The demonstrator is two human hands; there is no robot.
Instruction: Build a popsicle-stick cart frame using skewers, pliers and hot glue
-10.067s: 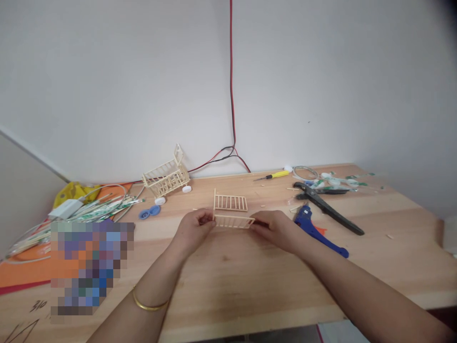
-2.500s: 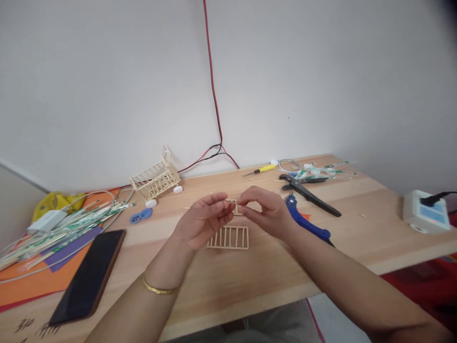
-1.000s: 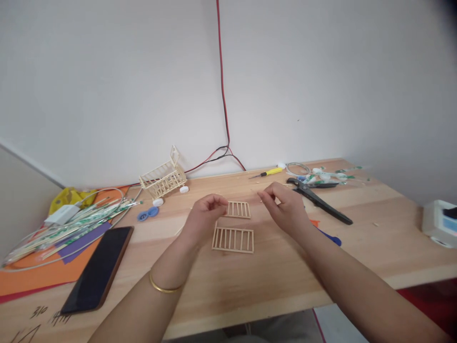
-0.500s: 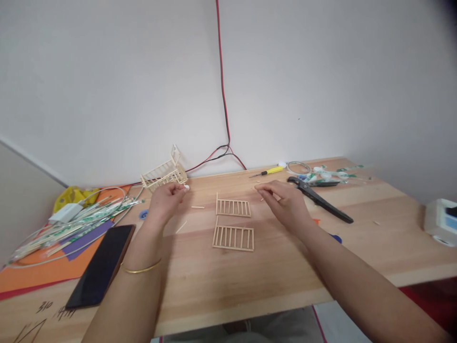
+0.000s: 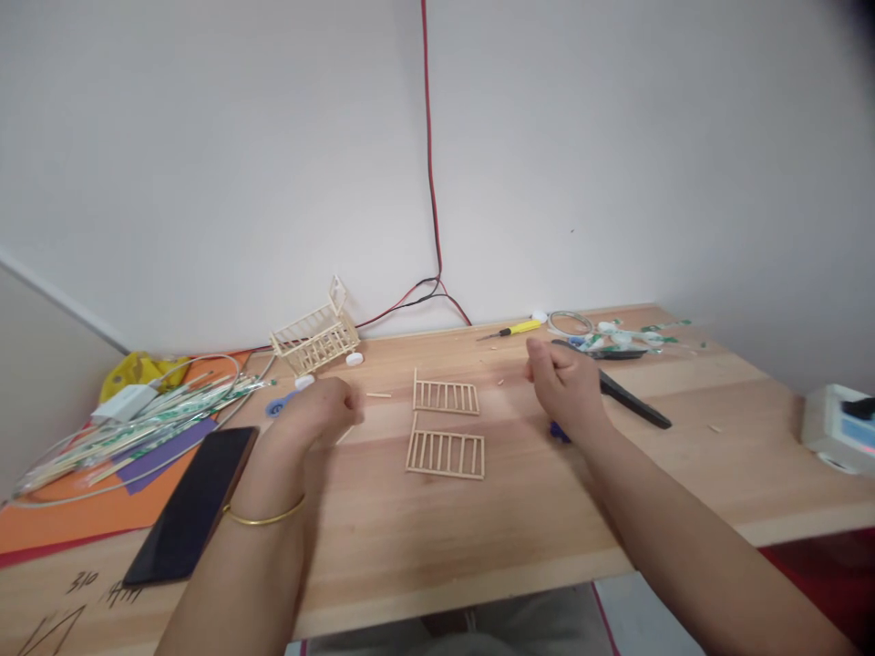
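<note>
Phone (image 5: 191, 515): lies flat on the bench (image 5: 478, 538).
Left hand (image 5: 318, 415): fingers curled in; I cannot tell if they hold anything.
Stick (image 5: 378, 395): lies just beside that hand.
Far frame (image 5: 446, 397), near frame (image 5: 446, 454): flat, close together, between the hands.
Right hand (image 5: 564, 383): fingers bunched shut.
Care: thin sticks need a soft pinch.

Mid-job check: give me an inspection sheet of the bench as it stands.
Surface: light wooden table.
Job's things: far panel and near panel lie flat between the hands; loose stick beside the left hand.
Clutter: stick cart, phone, screwdriver, black cutters, wrapped sticks on orange paper.
Hands: left hand and right hand curled, apart from both panels; contents hidden.
Cables: red-and-black cable down the wall.
Surroundings: white wall; white box at the right edge.
</note>
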